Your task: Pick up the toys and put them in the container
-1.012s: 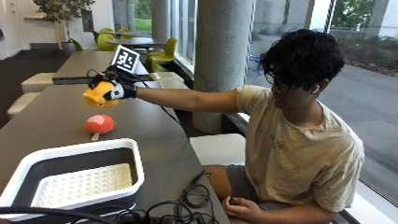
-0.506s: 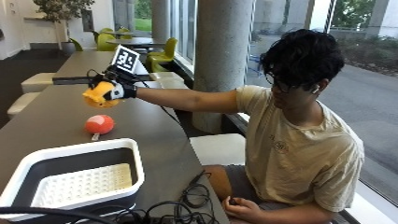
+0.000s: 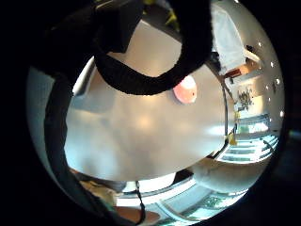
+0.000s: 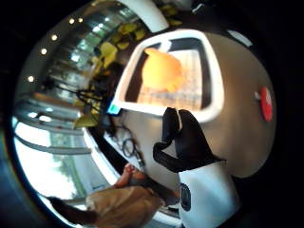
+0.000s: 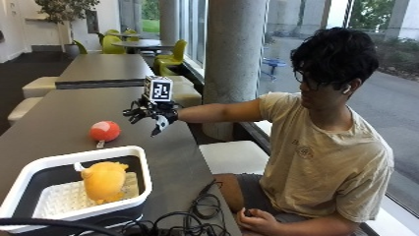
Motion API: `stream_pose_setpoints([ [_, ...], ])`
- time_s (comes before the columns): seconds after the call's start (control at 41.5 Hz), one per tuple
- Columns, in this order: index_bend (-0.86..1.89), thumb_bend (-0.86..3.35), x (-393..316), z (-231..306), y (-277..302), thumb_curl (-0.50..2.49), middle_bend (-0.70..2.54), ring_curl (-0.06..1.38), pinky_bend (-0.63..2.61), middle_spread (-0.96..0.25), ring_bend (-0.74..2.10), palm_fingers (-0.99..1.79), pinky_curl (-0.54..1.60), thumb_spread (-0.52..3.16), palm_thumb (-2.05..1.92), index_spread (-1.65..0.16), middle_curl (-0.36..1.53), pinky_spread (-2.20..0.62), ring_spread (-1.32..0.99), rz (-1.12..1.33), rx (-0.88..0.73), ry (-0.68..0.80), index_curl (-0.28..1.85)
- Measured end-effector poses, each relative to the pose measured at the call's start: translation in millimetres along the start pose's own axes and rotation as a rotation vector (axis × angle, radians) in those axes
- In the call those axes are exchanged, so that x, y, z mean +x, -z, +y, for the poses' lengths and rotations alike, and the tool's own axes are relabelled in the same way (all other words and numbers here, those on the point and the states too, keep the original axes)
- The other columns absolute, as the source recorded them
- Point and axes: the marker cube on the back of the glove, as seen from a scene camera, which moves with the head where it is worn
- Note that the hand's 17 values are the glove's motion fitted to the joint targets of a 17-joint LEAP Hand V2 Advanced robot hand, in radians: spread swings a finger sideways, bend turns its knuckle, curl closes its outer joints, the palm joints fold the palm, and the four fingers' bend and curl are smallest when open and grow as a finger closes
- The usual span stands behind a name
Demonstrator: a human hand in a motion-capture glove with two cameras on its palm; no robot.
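Container (image 5: pixel 140 169): its near corner runs off the outside view's lower left edge, and you see cables crossing in front of its near wall.
Yellow toy (image 5: pixel 104 182): you see only its upper body; the container's rim hides its base.
Red toy (image 3: pixel 185 89): in the little finger side palm view a black strap covers part of it; the small tag beside it in the outside view is too small to read.
Right hand (image 5: pixel 152 114): the fingers are too small in the outside view to separate; you can make out two gloved fingertips (image 4: pixel 179 124) in the thumb side view only.
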Motion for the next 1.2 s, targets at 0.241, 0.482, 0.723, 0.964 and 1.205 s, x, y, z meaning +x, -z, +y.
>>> stream_pose_setpoints([
  [0.241, 0.24, -0.01, 66, 97, -43, 0.37, 0.14, 0.36, 0.94, -0.02, 0.32, -0.05, 0.32, 1.36, 0.24, -0.33, 0.27, 0.04, -0.01, -0.027, -0.050, -0.151, 0.42],
  [0.482, 0.25, -0.01, 123, 146, -77, 0.36, 0.14, 0.35, 0.92, -0.02, 0.29, -0.05, 0.32, 1.38, 0.22, -0.33, 0.26, 0.04, -0.01, 0.026, -0.101, -0.106, 0.44],
  [0.723, 0.25, -0.01, 154, 163, -77, 0.35, 0.14, 0.35, 0.91, -0.02, 0.28, -0.05, 0.32, 1.38, 0.21, -0.34, 0.25, 0.04, -0.01, 0.064, -0.102, -0.125, 0.45],
  [0.964, 0.27, -0.01, 81, 133, -50, 0.34, 0.14, 0.35, 0.90, -0.02, 0.27, -0.04, 0.32, 1.38, 0.21, -0.34, 0.24, 0.04, -0.01, 0.112, -0.092, -0.126, 0.47],
  [1.205, 0.27, -0.01, 86, 135, -50, 0.34, 0.14, 0.36, 0.89, -0.03, 0.27, -0.04, 0.32, 1.38, 0.21, -0.35, 0.24, 0.04, -0.02, 0.118, -0.096, -0.133, 0.48],
])
